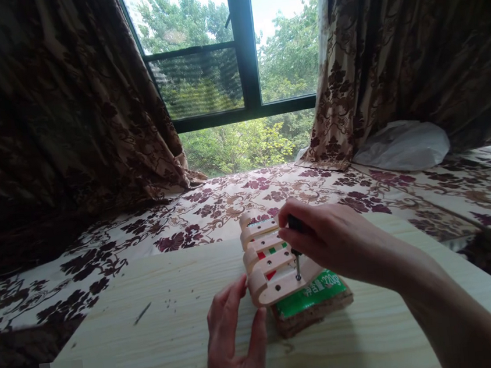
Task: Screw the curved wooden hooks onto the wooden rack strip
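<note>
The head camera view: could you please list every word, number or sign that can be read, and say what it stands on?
"220g": in white on the green-topped rectangular block under the pale wooden slatted piece.
Too blurred to read surely: the white characters just before that number.
I can make out no other text.

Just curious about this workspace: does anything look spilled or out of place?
Yes: a thin dark sliver and dark specks litter the pale wood-grained tabletop, left of the slatted pale wooden piece, resembling stray debris.
</note>
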Motion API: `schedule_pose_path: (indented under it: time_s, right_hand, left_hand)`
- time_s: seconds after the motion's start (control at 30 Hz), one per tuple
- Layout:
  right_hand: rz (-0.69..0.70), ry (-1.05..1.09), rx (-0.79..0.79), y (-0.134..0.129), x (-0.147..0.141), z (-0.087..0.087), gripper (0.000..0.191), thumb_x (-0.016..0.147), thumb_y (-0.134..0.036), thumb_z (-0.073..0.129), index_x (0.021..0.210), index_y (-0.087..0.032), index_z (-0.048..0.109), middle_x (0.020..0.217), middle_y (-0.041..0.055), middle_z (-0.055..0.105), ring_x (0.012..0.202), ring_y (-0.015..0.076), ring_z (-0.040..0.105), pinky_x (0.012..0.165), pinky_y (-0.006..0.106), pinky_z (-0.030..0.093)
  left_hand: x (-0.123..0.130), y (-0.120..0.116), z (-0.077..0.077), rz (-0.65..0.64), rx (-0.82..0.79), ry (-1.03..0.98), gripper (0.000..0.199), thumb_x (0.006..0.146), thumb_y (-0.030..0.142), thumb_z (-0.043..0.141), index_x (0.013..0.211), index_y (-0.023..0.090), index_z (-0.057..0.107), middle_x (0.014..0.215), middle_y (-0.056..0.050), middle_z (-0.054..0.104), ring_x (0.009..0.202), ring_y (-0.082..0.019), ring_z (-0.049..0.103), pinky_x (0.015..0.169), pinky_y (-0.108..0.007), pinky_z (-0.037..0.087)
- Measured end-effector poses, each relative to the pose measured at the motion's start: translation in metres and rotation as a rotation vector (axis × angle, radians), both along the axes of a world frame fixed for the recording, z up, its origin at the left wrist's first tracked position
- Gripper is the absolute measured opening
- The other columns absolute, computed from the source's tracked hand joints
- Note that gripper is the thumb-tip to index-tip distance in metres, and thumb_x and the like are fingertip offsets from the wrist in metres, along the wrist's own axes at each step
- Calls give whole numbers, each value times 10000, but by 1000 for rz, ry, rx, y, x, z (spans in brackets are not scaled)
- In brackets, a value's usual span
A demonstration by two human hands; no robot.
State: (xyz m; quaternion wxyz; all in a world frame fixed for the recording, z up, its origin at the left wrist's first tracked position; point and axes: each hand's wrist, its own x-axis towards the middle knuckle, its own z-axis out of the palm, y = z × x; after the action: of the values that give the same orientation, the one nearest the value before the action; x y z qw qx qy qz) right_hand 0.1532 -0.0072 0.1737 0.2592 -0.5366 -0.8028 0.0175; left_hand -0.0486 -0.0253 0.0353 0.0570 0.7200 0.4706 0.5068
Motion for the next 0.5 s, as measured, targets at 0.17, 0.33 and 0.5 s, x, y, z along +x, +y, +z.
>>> schedule_pose_path:
  time_s: [0.17,0.33,0.5]
  right_hand:
    - [-15,-25,4,2,1,-2,169,897,-320,442,789,-199,490,625,-19,532,530,107,404,524,248,256]
    - [-88,-21,12,4,1,-2,196,900,-359,439,817,-199,516,629,-16,543,547,114,430,538,250,268]
    - [73,1,-5,-3,4,2,118,877,-293,469,808,-213,521,615,-41,514,526,96,381,520,237,252]
  left_hand:
    - [-2,-1,1,-31,123,103,447,845,170,560,1270,276,468,1178,-35,501,1106,-154,496,965,-281,421]
    - [-4,0,1,-30,148,132,452,839,158,558,1267,282,479,1166,-36,506,1095,-172,504,966,-310,419]
    - [-3,0,2,-27,133,124,459,837,168,560,1270,295,478,1167,-40,516,1096,-186,514,966,-334,424]
